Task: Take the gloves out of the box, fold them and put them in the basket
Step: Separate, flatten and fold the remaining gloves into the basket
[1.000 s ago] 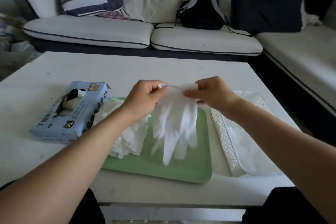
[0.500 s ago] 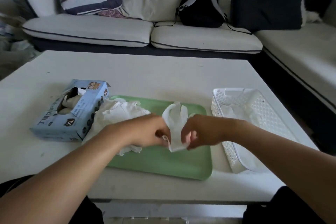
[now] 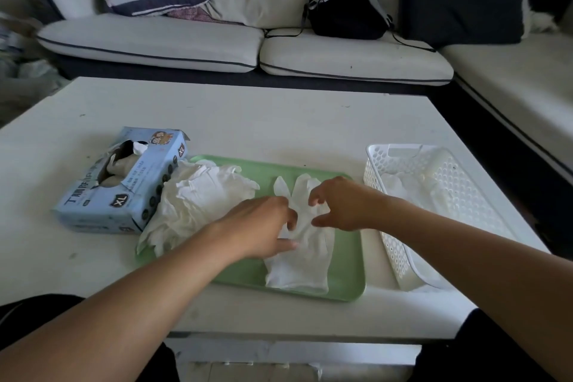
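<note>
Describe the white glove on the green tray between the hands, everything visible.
The glove is thin, white and wrinkled, like disposable latex or nitrile. It lies flat on the green tray, cuff toward the person, fingers pointing away. The left hand rests on its left edge; the right hand hovers over its fingers with curled fingertips.
</note>
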Motion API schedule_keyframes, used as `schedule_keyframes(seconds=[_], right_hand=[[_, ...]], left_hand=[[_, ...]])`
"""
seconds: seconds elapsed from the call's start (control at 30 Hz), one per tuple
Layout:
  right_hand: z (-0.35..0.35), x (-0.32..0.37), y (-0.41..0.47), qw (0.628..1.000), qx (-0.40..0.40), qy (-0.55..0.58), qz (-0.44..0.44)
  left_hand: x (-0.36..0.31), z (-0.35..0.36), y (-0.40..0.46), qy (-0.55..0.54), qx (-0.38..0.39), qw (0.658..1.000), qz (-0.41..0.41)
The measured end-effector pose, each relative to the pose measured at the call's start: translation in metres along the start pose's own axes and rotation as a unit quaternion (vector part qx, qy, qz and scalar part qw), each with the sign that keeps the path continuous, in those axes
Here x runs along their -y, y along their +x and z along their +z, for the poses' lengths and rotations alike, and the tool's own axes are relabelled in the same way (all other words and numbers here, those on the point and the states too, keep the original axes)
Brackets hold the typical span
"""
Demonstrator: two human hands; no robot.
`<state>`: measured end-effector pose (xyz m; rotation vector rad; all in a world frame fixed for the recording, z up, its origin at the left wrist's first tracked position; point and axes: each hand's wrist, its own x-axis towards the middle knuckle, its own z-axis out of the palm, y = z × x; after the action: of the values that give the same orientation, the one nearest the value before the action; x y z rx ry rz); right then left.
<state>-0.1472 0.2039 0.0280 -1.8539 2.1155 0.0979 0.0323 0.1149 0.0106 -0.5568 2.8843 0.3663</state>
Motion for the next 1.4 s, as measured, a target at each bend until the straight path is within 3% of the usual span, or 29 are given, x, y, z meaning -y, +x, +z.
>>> schedule_keyframes(seconds=[0.13,0.27,0.57,0.8,0.97,1.03,1.23,1.4], right_hand=[[0.01,-0.011,0.013,0.994,0.053,-0.065,0.064],[0.009,-0.015,0.016,0.99,0.074,-0.072,0.094],[0.02,-0.037,0.038,0.987,-0.062,0.02,0.147],[0.015,-0.037,0.041,0.981,-0.031,-0.017,0.188],[0.01,-0.033,0.041,0.995,-0.018,0.0,0.1],[0.011,-0.033,0.043,0.994,-0.009,-0.002,0.108],[0.018,-0.037,0.054,0.971,-0.112,0.131,0.165],[0.022,-0.029,0.062,0.971,-0.113,0.107,0.182]], left_hand=[[-0.008,0.01,0.003,0.109,0.061,0.992,-0.022],[-0.006,0.015,0.002,0.1,0.1,0.989,-0.041],[-0.003,0.02,0.003,0.06,0.113,0.991,-0.034],[-0.001,0.022,0.007,0.043,0.11,0.993,-0.014],[0.002,0.023,0.009,0.04,0.114,0.993,-0.016],[0.002,0.023,0.009,0.04,0.111,0.993,-0.017],[-0.001,0.023,0.006,0.047,0.111,0.993,-0.016],[-0.003,0.023,0.006,0.044,0.113,0.992,-0.018]])
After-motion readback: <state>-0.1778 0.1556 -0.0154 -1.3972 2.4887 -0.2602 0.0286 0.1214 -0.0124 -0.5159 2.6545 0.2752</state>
